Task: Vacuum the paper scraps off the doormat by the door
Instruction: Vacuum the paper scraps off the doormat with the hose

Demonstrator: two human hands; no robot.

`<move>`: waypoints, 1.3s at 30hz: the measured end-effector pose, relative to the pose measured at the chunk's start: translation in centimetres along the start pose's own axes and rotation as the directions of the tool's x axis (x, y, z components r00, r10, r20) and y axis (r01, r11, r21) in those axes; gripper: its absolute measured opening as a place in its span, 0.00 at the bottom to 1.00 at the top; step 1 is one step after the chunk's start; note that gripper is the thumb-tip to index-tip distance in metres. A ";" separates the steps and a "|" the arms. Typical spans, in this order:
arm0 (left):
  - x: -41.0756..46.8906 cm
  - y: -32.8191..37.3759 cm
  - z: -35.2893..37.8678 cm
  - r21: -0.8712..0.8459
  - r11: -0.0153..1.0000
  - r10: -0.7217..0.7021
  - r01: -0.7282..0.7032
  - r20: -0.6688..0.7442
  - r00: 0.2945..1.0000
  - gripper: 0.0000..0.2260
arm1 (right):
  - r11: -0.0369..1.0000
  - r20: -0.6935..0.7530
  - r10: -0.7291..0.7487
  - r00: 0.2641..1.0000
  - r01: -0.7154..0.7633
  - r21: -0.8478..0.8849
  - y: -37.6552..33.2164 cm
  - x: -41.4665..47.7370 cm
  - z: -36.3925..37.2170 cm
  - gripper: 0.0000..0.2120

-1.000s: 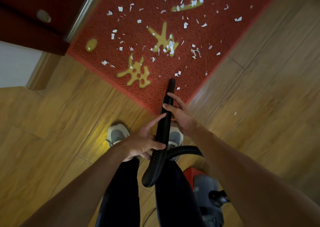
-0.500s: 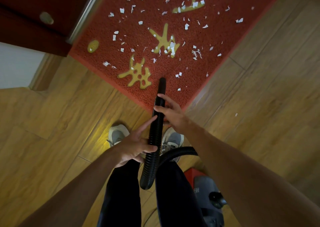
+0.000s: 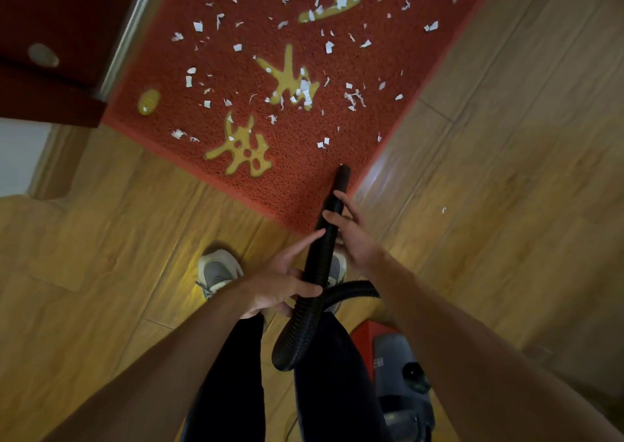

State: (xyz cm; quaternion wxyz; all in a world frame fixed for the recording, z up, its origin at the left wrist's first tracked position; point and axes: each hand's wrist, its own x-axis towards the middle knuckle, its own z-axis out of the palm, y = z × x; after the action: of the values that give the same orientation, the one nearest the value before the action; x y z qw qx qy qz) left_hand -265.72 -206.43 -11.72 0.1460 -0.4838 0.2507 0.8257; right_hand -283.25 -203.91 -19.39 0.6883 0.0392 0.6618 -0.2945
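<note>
Vacuum hose (image 3: 319,256) | axis runs away from person | tip over doormat (image 3: 297,185) corner

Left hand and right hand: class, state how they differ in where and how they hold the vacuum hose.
The left hand holds the hose lower, near its bend; the right hand holds it higher, nearer the tip. The left hand's forefinger lies straight along the hose, while the right hand's fingers curl across it. Both grip the same black hose.
</note>
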 end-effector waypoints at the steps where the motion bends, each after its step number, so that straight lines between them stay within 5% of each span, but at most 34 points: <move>1: 0.1 0.3 0.0 0.000 1.000 0.004 -0.004 -0.005 1.000 0.39 | 1.000 0.001 -0.009 1.000 0.009 0.003 -0.2 0.1 0.0 0.24; 25: 1.1 1.3 -0.4 -0.003 1.000 0.021 -0.021 -0.028 0.999 0.40 | 1.000 -0.004 -0.001 1.000 0.001 0.002 -1.9 1.4 0.5 0.25; 39: -0.8 0.0 -3.6 -0.043 0.997 0.065 -0.067 -0.062 0.996 0.39 | 0.987 0.046 -0.003 0.999 0.010 -0.157 -3.1 2.5 5.0 0.26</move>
State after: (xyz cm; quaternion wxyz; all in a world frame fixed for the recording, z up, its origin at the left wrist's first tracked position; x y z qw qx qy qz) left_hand -262.73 -208.42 -12.43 0.1002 -0.5032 0.2524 0.8204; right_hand -280.36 -209.55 -20.04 0.7034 -0.0242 0.6671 -0.2443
